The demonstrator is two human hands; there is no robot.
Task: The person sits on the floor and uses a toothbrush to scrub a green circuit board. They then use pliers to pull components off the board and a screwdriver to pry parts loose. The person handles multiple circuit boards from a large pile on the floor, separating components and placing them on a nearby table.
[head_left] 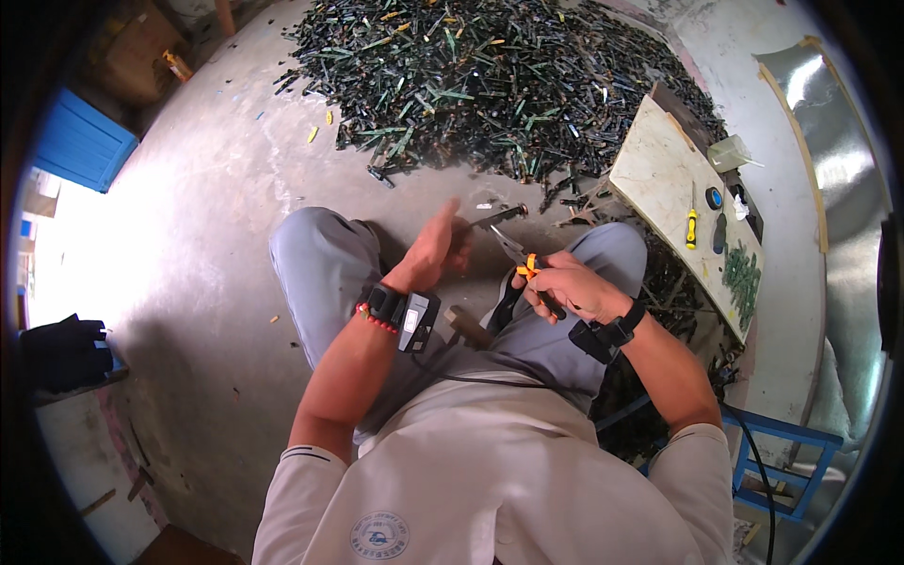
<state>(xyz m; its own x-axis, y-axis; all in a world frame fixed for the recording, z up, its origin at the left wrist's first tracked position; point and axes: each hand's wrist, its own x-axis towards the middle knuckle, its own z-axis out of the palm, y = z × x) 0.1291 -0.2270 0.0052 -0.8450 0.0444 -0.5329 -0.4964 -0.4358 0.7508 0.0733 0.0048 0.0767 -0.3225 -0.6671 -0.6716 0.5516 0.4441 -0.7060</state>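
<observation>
My left hand (pixel 431 249) is in front of my lap, a little blurred, with its fingers closed around the near end of a thin dark strip (pixel 499 217). The strip points right and slightly away; its exact kind is not plain. To the right, my right hand (pixel 576 286) grips a pair of pliers (pixel 511 247) with orange and black handles. The pliers' metal jaws point up and left, just below the strip and seemingly apart from it. Whether the jaws are parted is hard to see.
A large heap of dark and green strips (pixel 471 85) covers the floor ahead. At right, a pale board (pixel 659 169) carries a yellow screwdriver (pixel 692 229), a blue tape roll (pixel 714 198) and small green pieces (pixel 742 278). A blue stool (pixel 786 433) stands at lower right.
</observation>
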